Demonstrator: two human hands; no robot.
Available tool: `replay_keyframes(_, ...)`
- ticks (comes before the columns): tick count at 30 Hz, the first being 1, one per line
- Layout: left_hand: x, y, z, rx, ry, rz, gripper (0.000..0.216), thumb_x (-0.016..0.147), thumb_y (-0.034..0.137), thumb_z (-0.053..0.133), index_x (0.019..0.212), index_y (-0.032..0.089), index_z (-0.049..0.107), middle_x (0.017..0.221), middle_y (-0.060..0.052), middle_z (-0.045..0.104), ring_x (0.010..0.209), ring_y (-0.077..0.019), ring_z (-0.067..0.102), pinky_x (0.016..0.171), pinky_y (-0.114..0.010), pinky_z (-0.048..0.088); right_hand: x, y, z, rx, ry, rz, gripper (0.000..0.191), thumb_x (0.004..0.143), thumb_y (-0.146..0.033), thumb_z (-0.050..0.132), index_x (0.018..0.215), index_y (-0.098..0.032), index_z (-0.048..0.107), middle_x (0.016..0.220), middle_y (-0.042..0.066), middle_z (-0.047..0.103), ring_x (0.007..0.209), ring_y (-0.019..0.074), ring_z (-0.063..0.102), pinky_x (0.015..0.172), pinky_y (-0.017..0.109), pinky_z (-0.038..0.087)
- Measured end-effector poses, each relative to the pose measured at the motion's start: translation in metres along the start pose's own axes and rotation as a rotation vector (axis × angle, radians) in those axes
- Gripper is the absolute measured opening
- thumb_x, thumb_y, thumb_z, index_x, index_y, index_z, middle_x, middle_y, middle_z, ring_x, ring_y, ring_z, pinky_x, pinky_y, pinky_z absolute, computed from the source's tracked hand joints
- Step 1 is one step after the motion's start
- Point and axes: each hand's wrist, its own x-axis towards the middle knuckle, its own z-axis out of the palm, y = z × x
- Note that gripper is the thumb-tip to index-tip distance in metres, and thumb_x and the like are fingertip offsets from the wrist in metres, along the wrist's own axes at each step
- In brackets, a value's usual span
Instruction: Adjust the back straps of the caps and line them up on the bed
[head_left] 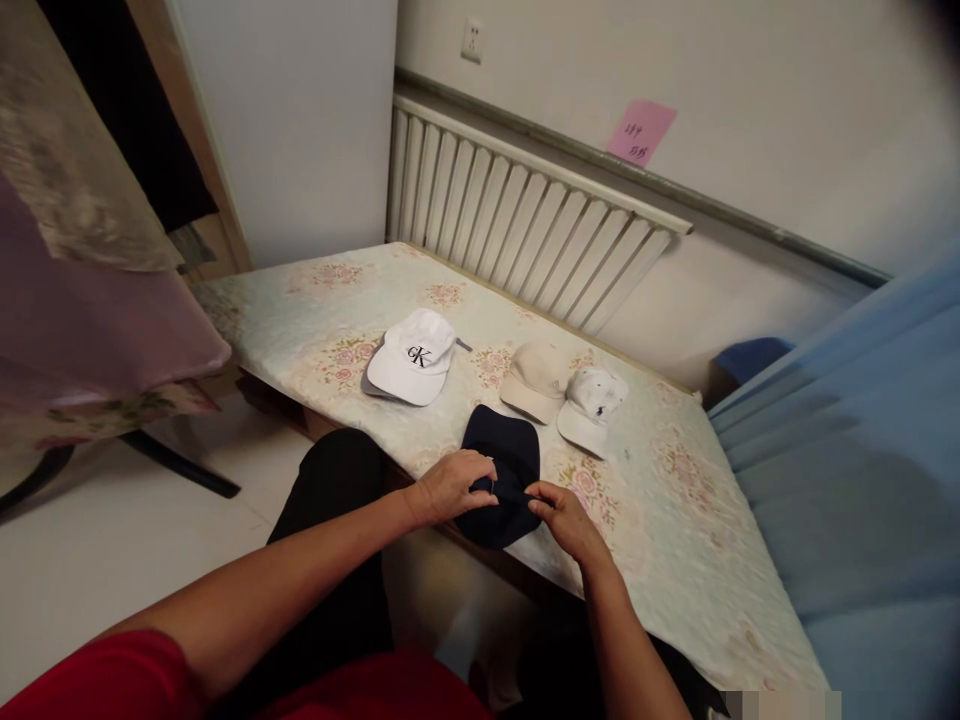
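Observation:
A dark navy baseball cap [501,440] lies at the near edge of the table, its brim pointing away from me. My left hand [459,487] is closed on the cap's left side, thumb and fingers pinching near its back opening. With thumb and fingertips, my right hand [559,515] grips the strap at the cap's right side. Beyond it sit a beige cap [536,380] and a white cap with a small dark logo [594,405], side by side and touching or nearly so. Farther left rests a white cap with black letters [417,358].
The table [675,560] has a floral cover. A white radiator [517,210] runs along the wall behind it. A blue curtain [862,450] hangs at the right. On the left stands a cloth-draped chair [97,330], and a pink note [642,132] is on the wall.

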Motion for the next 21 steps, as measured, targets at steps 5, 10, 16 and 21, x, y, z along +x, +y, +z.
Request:
replay_keyframes(5,0.0,0.002,-0.002,-0.021,-0.019,-0.026,0.021,0.078,0.034,0.065,0.089,0.018,0.06,0.088,-0.004,0.065,0.085,-0.0183,0.058,0.08,-0.029,0.041,-0.001,-0.001,0.0,-0.005,-0.003,0.001,0.013,0.069,-0.024,0.051,0.075,-0.021,0.062,0.07,-0.002,0.058,0.07,0.0159,0.051,0.07,0.028,0.038)
replay_keyframes(10,0.0,0.005,-0.004,-0.071,-0.041,-0.062,0.017,0.076,0.029,0.066,0.087,0.019,0.06,0.086,-0.001,0.066,0.084,-0.017,0.058,0.081,-0.028,0.04,-0.002,-0.002,0.002,-0.01,-0.001,-0.004,0.012,0.07,-0.025,0.051,0.073,-0.02,0.062,0.069,-0.002,0.057,0.069,0.0155,0.051,0.068,0.028,0.038)
replay_keyframes(16,-0.002,0.007,-0.016,-0.058,-0.124,-0.073,0.032,0.071,0.023,0.067,0.103,0.021,0.06,0.096,-0.002,0.067,0.091,-0.0199,0.059,0.088,-0.032,0.038,-0.002,0.0,0.001,-0.03,0.004,-0.001,0.012,0.07,-0.025,0.051,0.075,-0.02,0.061,0.068,-0.003,0.056,0.069,0.0151,0.051,0.067,0.028,0.038)
replay_keyframes(21,-0.01,-0.004,-0.019,-0.103,-0.144,-0.103,0.038,0.072,0.014,0.062,0.109,0.021,0.06,0.103,-0.004,0.067,0.096,-0.02,0.058,0.088,-0.031,0.04,-0.005,-0.003,0.001,-0.058,0.005,0.006,0.012,0.07,-0.023,0.052,0.076,-0.019,0.062,0.069,-0.002,0.057,0.069,0.0153,0.052,0.068,0.029,0.038)
